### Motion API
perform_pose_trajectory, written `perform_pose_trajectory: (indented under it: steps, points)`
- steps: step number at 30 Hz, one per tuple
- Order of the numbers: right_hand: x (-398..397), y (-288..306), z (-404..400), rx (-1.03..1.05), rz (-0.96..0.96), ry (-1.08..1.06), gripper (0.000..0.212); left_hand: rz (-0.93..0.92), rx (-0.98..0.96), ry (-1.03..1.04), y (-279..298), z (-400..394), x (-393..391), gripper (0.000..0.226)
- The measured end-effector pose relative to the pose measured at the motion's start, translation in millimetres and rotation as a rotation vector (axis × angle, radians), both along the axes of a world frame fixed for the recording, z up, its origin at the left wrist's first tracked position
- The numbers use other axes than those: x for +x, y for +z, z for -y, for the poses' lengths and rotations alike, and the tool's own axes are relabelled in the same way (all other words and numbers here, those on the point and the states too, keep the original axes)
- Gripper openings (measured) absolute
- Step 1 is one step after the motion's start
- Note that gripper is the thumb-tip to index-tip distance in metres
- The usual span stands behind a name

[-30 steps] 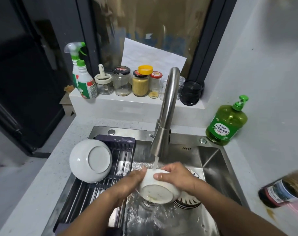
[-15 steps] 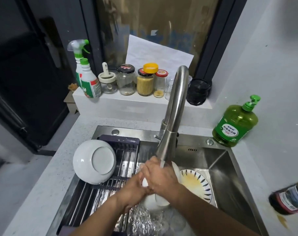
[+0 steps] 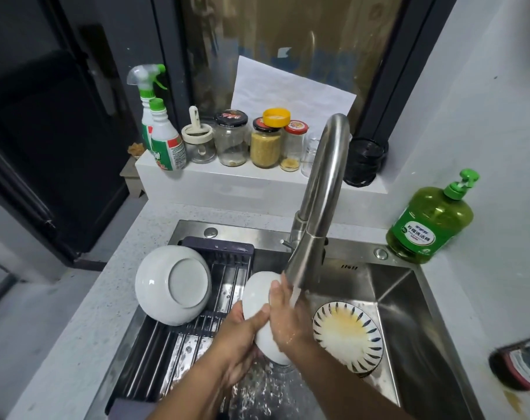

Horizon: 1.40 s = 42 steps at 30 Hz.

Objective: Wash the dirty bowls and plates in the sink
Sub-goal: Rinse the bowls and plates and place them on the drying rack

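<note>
One camera only, worn on the head, looking forward and steeply down from close above the sink (image 3: 403,301). The tap (image 3: 321,201) stands dead centre, the windowsill (image 3: 257,180) at 12 o'clock, a soap bottle (image 3: 430,225) at 2 o'clock.

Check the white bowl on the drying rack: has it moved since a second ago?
No. The upturned white bowl still leans on the rack's left end.

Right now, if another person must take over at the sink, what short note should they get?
Left hand grips the white bowl from below. Right hand rests on it with straight fingers, under the faucet stream.
Done, it seems: one white bowl upside down on the drying rack.
Left: finish this bowl, then wash the striped plate, yellow-stained, in the sink.
</note>
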State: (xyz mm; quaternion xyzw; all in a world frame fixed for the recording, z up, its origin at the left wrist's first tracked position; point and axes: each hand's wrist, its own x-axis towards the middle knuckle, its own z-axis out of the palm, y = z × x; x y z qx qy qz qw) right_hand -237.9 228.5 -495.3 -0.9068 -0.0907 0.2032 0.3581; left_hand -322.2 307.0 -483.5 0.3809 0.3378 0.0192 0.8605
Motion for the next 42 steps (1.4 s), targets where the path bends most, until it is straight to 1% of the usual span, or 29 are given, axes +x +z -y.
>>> perform_pose_trajectory:
  steps: [1, 2, 4, 5, 6, 8, 9, 12, 15, 17, 18, 19, 21, 23, 25, 27, 29, 30, 31, 32, 33, 34, 35, 36, 38, 39, 40, 41, 42]
  points:
    - [-5.6, 0.6, -0.9, -0.022, 0.003, 0.128, 0.104, -0.013, -0.015, 0.024, -0.2, -0.3, 1.7, 0.033]
    - [-9.9, 0.8, 0.2, -0.044, 0.034, 0.241, 0.099, -0.027, -0.029, 0.046, -1.4, -0.7, 3.3, 0.031]
    - [-23.1, 4.5, 5.6, 0.020, 0.032, 0.308, 0.064, -0.053, -0.054, 0.096, -1.0, -1.8, 7.0, 0.029]
    - [-28.2, 1.9, 11.3, 0.045, 0.053, 0.284, 0.054, -0.069, -0.064, 0.124, -0.6, -2.2, 9.3, 0.027]
    - [-32.1, -1.1, 16.3, 0.055, 0.087, 0.253, 0.050, -0.090, -0.065, 0.150, -1.3, -3.5, 11.8, 0.026]
    - [-32.7, -15.9, 24.5, 0.009, 0.094, 0.169, 0.047, -0.122, -0.050, 0.164, -0.7, -4.2, 15.6, 0.023]
    - [-31.3, -19.0, 23.6, -0.018, 0.086, 0.090, 0.045, -0.131, -0.044, 0.160, 0.0, -4.0, 17.1, 0.024]
    - [-18.5, -33.3, 18.8, -0.064, 0.074, -0.069, 0.045, -0.138, -0.026, 0.170, 5.9, 1.6, 16.8, 0.019]
    - [-2.0, -23.3, 9.0, 0.037, -0.097, -0.384, 0.037, -0.165, -0.026, 0.220, 5.8, 12.6, 15.9, 0.017]
    - [8.2, -15.7, 7.3, 0.129, -0.315, -0.577, 0.037, -0.177, -0.040, 0.216, 5.9, 12.7, 11.2, 0.022]
    - [14.9, -16.8, 7.4, 0.108, -0.400, -0.581, 0.038, -0.178, -0.048, 0.190, 7.7, 7.6, 8.2, 0.026]
    - [19.3, -16.9, 10.6, 0.131, -0.484, -0.587, 0.043, -0.168, -0.059, 0.144, 10.7, -1.3, 5.4, 0.029]
    - [24.9, -11.8, 20.9, 0.252, -0.610, -0.652, 0.060, -0.165, -0.091, 0.020, 17.8, -24.1, -0.5, 0.031]
    - [26.6, -12.5, 24.9, 0.315, -0.665, -0.644, 0.067, -0.181, -0.097, -0.086, 24.1, -45.5, -3.1, 0.028]
    - [20.9, -12.9, 19.4, 0.360, -0.711, -0.698, 0.068, -0.209, -0.034, -0.111, 25.1, -51.9, 0.4, 0.033]
    - [13.8, -16.2, 12.9, 0.416, -0.659, -0.799, 0.070, -0.204, 0.134, -0.041, 18.1, -37.5, 5.7, 0.051]
    - [4.2, -13.4, 5.8, 0.490, -0.695, -0.864, 0.063, -0.174, 0.307, 0.053, 9.9, -8.2, 4.7, 0.079]
    - [0.7, -12.6, 4.0, 0.525, -0.740, -0.904, 0.058, -0.156, 0.340, 0.088, 4.2, 7.0, 3.8, 0.087]
    - [-2.8, -17.0, 0.9, 0.582, -0.772, -0.956, 0.055, -0.140, 0.345, 0.113, 1.6, 21.2, 2.0, 0.086]
    - [-7.3, -15.4, -1.4, 0.640, -0.780, -0.965, 0.055, -0.130, 0.330, 0.155, -1.4, 29.1, 1.3, 0.077]
    - [-10.6, -14.4, -3.3, 0.636, -0.761, -0.942, 0.059, -0.142, 0.309, 0.191, -3.4, 29.8, 2.0, 0.067]
    - [-10.7, -22.2, -5.1, 0.634, -0.724, -0.928, 0.069, -0.169, 0.290, 0.199, -2.9, 25.1, 3.3, 0.060]
    - [-4.5, -35.7, -5.9, 0.595, -0.686, -0.920, 0.078, -0.198, 0.261, 0.168, -2.7, 15.3, 4.1, 0.057]
    - [0.8, -34.4, -2.3, 0.528, -0.654, -0.859, 0.078, -0.212, 0.234, 0.097, -2.7, 2.4, 5.2, 0.060]
    - [10.9, -20.9, 5.2, 0.436, -0.608, -0.740, 0.060, -0.238, 0.213, -0.140, 6.5, -24.7, 5.4, 0.073]
    - [17.4, -19.6, 9.2, 0.403, -0.604, -0.710, 0.057, -0.261, 0.230, -0.276, 12.7, -37.3, 6.3, 0.077]
    - [21.7, -16.7, 10.5, 0.376, -0.627, -0.668, 0.060, -0.280, 0.257, -0.408, 18.3, -47.4, 8.0, 0.078]
    - [25.7, -21.3, 11.0, 0.371, -0.652, -0.620, 0.067, -0.290, 0.291, -0.534, 25.2, -54.5, 9.8, 0.077]
    - [30.6, -33.3, 11.4, 0.373, -0.689, -0.583, 0.077, -0.281, 0.313, -0.617, 29.0, -58.8, 12.5, 0.075]
